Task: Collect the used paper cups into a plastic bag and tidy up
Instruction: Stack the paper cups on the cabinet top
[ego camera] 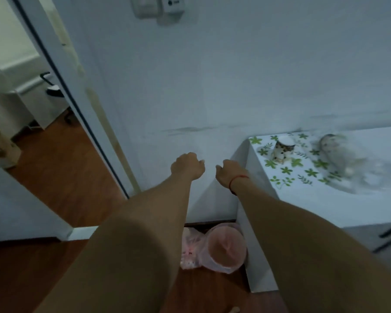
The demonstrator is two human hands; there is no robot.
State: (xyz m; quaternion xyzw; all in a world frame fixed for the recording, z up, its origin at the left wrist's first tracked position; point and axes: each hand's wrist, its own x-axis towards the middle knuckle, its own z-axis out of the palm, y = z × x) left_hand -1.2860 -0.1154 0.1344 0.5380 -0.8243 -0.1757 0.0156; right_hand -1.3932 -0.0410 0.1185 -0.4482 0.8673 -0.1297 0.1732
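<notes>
Head view: the left hand (187,166) and right hand (229,175) are curled into fists, nothing visible in them, side by side. A patterned paper cup (282,150) stands near the table's (314,208) far left corner, a blurred plastic bag (345,162) beside it.

White cabinet (242,199) stood against the wall, top covered with a green leaf-print cloth (287,175). On the cloth: one patterned paper cup (282,149), tilted, mouth facing up and away. To its right, apart from it, a blurred translucent bundle (339,154); contents not identifiable. Brown wood floor (61,177) below. On the floor, just beside the cabinet's left side: a pink bin (226,247), with a crumpled pink plastic bag (190,251) touching its left.
</notes>
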